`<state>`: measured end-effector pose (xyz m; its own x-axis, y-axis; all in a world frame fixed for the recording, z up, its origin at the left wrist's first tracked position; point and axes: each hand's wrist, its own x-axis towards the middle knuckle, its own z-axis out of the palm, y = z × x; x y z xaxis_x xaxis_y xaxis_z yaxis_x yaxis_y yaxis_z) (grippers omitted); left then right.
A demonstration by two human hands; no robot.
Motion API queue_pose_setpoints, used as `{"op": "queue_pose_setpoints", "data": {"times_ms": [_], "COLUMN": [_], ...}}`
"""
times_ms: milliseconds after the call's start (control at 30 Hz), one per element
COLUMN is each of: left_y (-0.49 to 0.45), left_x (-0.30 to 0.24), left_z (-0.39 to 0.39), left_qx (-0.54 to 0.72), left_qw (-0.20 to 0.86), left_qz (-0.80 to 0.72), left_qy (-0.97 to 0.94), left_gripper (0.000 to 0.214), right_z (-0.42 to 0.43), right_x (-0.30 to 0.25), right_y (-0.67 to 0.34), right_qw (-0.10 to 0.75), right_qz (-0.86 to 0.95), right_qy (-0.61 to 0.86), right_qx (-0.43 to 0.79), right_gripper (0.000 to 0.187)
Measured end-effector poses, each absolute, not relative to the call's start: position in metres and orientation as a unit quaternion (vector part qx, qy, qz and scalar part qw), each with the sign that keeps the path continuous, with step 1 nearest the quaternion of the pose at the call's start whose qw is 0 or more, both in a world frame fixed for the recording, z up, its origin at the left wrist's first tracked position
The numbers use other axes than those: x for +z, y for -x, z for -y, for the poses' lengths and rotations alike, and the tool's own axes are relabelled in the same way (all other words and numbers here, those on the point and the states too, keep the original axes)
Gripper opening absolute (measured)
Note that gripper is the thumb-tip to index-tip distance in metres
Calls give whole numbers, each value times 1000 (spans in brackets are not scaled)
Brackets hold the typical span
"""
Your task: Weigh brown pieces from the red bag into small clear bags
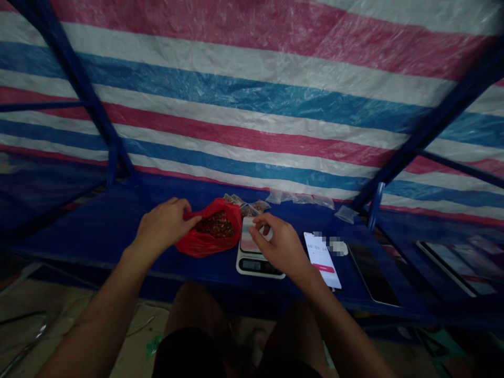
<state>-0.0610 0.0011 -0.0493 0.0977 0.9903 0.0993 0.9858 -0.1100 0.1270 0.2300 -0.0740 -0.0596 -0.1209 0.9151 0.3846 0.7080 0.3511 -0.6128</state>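
Note:
My left hand pinches the rim of a red plastic bag between thumb and fingers, holding its mouth open. Inside lies a heap of small reddish-brown pieces, too small to name. Over a white digital scale hovers my right hand, its fingers curled and the thumb drawn close to the index fingertip. Whatever may be between those fingertips is too small to make out. The hand covers part of the weighing plate. Behind the scale lie small clear bags with brownish contents.
Several flat clear bags lie along the back of the blue table. To the right are a lit phone, a round white item and a dark-screened device. Blue posts and striped sheeting stand behind.

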Motion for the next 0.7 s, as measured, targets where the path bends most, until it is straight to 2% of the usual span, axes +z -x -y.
{"op": "queue_pose_setpoints", "data": {"times_ms": [67, 100, 133, 200, 233, 300, 333, 400, 500, 633, 700], "left_y": [78, 85, 90, 95, 95, 94, 92, 90, 90, 94, 97], "left_x": [-52, -56, -61, -67, -66, -56, -47, -26, -3, -9, -18], "left_z": [0, -3, -7, -17, -22, -26, -26, -23, -18, -11, -4], "left_qx": [74, 57, 35, 36, 61, 136, 173, 224, 257, 197, 202], "left_qw": [27, 58, 106, 212, 259, 331, 354, 384, 372, 330, 239], "left_qz": [-736, -749, -745, -684, -647, -584, -562, -526, -496, -508, -541], "left_qy": [-673, -657, -658, -697, -714, -729, -727, -725, -741, -771, -780], "left_gripper": [80, 88, 87, 69, 61, 56, 61, 73, 72, 58, 56], "right_z": [57, 46, 35, 11, -1, -18, -24, -30, -29, -16, -3], "right_x": [-51, -48, -47, -46, -45, -42, -39, -35, -35, -42, -41], "right_y": [-214, -206, -198, -185, -179, -172, -169, -167, -171, -182, -186], "right_qw": [332, 311, 279, 205, 165, 120, 122, 168, 217, 144, 165], "right_qz": [749, 755, 761, 771, 778, 791, 793, 784, 765, 763, 770], "right_qy": [563, 572, 583, 602, 605, 597, 592, 588, 594, 619, 612], "right_qx": [105, 78, 50, 11, 16, 61, 82, 107, 119, 118, 74], "right_gripper": [31, 41, 49, 61, 57, 30, 23, 23, 26, 25, 31]}}
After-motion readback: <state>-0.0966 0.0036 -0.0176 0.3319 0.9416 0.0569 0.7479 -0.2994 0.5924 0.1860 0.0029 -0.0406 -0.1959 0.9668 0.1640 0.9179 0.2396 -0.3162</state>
